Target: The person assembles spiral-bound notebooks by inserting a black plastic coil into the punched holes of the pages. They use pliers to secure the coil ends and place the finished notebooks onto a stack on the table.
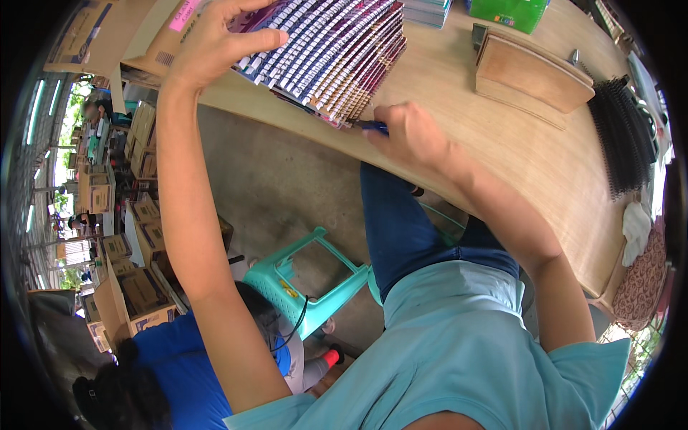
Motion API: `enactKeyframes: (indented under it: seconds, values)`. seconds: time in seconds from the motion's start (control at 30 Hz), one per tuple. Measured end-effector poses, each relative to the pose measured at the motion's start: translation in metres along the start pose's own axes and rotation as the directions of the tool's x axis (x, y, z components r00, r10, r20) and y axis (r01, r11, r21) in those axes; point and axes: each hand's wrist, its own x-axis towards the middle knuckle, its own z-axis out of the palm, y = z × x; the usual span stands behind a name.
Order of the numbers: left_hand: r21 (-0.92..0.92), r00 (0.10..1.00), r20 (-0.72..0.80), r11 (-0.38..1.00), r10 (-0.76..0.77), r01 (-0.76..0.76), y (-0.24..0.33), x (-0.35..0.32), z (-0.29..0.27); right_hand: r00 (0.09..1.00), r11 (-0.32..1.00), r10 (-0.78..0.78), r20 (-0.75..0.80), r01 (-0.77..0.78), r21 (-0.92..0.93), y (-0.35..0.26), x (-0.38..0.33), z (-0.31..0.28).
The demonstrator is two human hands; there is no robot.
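The right hand [416, 136] is closed in a fist around a small blue-handled tool [377, 128], perhaps pliers or cutters. The tool's dark tip is at the lower corner of a stack of spiral notebooks [322, 61], where the coil ends come out; whether it grips a wire is too small to tell. The left hand [218, 39] is half open at the stack's left side, its thumb laid along the coils. The other fingers run toward the upper edge of the view, so I cannot tell how firmly it holds.

The notebooks lie on the table [437, 79], close to its near edge, spines up and fanned in steps so each coil shows. To work well here, I would take the coil ends one at a time, with the tip square to the wire and clear of the covers, and press lightly. Steady pressure from the left thumb should stop the fan from sliding, since the books seem likely to slip over one another.

Farther out, a brown wooden stand [527, 72] sits toward the table's far right. A bundle of black coils [618, 136] lies along the right edge, with a white cloth [636, 235] nearer the near right corner. A green box [507, 11] is toward the far edge.
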Motion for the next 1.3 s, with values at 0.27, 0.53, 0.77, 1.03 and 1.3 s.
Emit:
enactKeyframes:
  seconds: [0.27, 0.53, 0.77, 1.03, 1.3]
  values:
    - [-0.119, 1.000, 0.011, 0.993, -0.016, 0.017, -0.005, -0.001, 0.000, 0.998, 0.998, -0.049, -0.048, 0.047, -0.045, 0.001, -0.005, -0.008]
    - [-0.145, 1.000, 0.025, 0.989, 0.005, -0.002, -0.015, 0.002, 0.000, 0.973, 0.959, -0.190, -0.131, 0.156, -0.237, 0.001, -0.016, 0.008]
    - [-0.066, 0.999, 0.036, 0.998, -0.008, 0.011, -0.005, 0.004, 0.000, 0.855, 0.959, 0.249, 0.455, -0.285, 0.009, -0.011, 0.045, -0.052]
    - [-0.053, 1.000, 0.021, 0.999, 0.005, -0.004, -0.019, -0.001, -0.001, 0.979, 0.952, -0.174, -0.106, 0.139, -0.273, -0.004, -0.026, 0.006]
    - [-0.054, 0.999, -0.029, 0.998, -0.019, 0.017, -0.010, -0.010, -0.003, 0.909, 0.989, 0.144, 0.390, -0.122, -0.081, -0.018, 0.039, -0.024]
